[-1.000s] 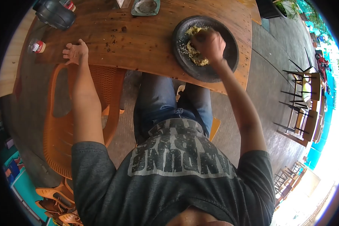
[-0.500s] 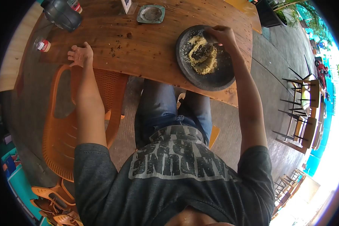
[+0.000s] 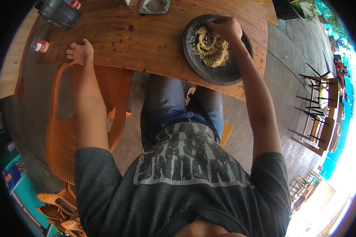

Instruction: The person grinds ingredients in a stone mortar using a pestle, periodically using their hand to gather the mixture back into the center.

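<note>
A wide, dark stone mortar (image 3: 235, 71) stands on the wooden table near its right end. A crumbly yellowish paste (image 3: 213, 55) lies in its middle, with paler bits scattered toward the left wall. My right hand (image 3: 227, 29) is over the far part of the mortar, closed on a dark stone pestle that is mostly hidden beneath the fingers. My left hand (image 3: 81, 52) is at the table's near edge on the left, above the orange chair's backrest. It holds nothing, its fingers apart and loosely bent.
An orange plastic chair (image 3: 61, 136) stands at the table (image 3: 154, 43) on my left. On the table are a dark jug (image 3: 59, 14), a small red-labelled container (image 3: 39, 46) and a square ashtray-like dish (image 3: 155, 5). Stacked wooden chairs (image 3: 324, 110) stand off to the right.
My right hand has shifted left over the mortar, and the pestle shows less now. The whole view has tilted slightly, so the table sits higher. My left hand stays open.
</note>
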`<move>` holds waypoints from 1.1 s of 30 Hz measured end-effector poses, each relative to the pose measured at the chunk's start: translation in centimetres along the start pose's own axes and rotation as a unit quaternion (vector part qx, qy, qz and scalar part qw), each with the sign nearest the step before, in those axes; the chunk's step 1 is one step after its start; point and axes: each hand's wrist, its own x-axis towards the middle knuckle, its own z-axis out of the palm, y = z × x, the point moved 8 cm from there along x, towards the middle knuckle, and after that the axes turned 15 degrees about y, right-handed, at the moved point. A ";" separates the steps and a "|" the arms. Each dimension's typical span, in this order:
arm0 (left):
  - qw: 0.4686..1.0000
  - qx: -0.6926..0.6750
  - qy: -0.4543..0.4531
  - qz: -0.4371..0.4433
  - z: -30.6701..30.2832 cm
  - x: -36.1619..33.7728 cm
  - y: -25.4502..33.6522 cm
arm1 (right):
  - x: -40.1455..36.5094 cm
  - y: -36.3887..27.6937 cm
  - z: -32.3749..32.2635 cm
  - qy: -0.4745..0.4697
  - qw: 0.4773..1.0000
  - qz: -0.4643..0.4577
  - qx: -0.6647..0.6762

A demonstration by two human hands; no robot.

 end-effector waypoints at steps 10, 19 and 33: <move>1.000 0.004 -0.014 0.000 -0.1 0.0 0.0 | -0.3 0.2 0.2 0.003 0.999 -0.004 -0.037; 1.000 0.012 -0.009 -0.005 -0.3 0.0 0.2 | -1.4 -0.4 -0.1 0.082 0.992 -0.078 -0.063; 1.000 0.003 -0.003 0.001 -0.7 -0.2 -0.1 | -2.4 -1.0 0.4 0.035 0.994 -0.084 -0.062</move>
